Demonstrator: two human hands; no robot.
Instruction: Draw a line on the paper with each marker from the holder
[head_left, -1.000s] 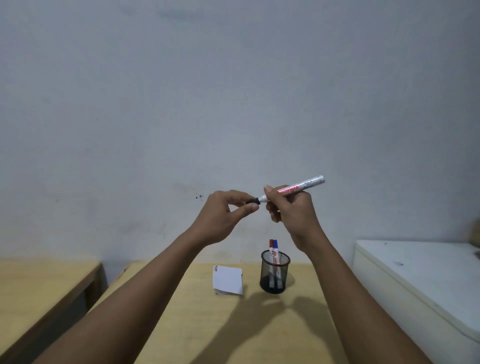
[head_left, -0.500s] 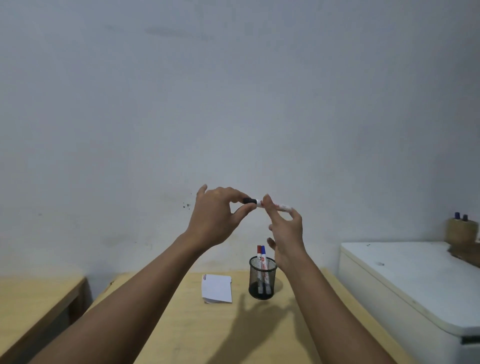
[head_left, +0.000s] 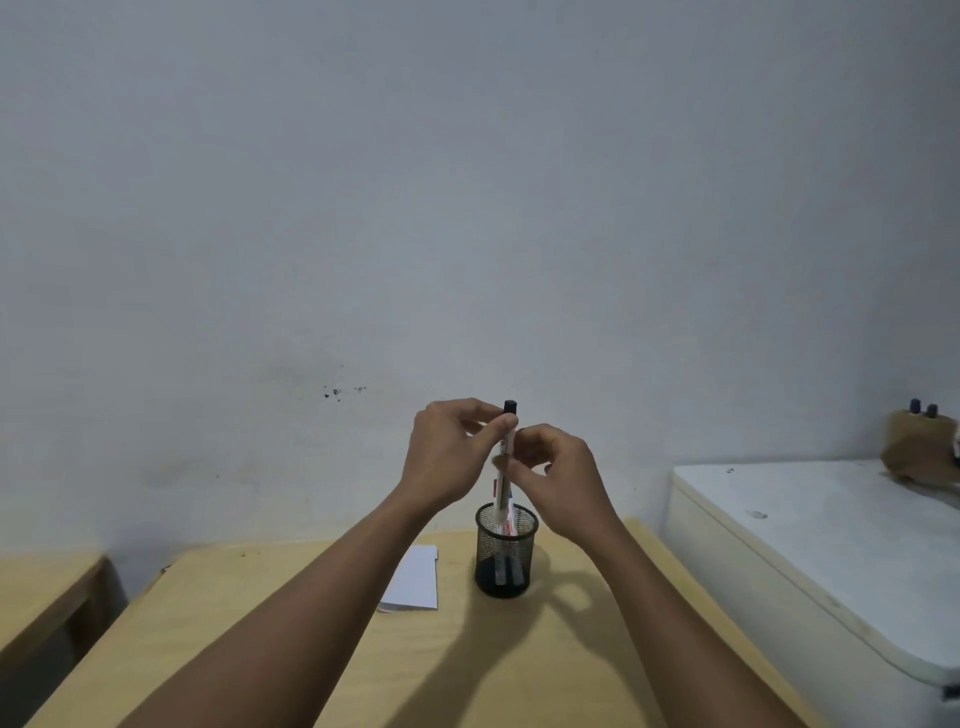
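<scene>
Swung from level to upright, the marker (head_left: 505, 457) now hangs cap-up over the holder (head_left: 505, 556) — left hand (head_left: 451, 457) and right hand (head_left: 558, 480) both pinching it. Paper (head_left: 414, 579) lies beside the holder on the tabletop (head_left: 311, 649).

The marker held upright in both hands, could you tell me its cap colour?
Black cap, seen in the head view.

Scuffed pale wall (head_left: 467, 182) behind wooden table (head_left: 519, 665).

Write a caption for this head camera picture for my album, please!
Both hands, left hand and right hand, hold a black-capped marker upright above the mesh holder, beside the paper.
</scene>
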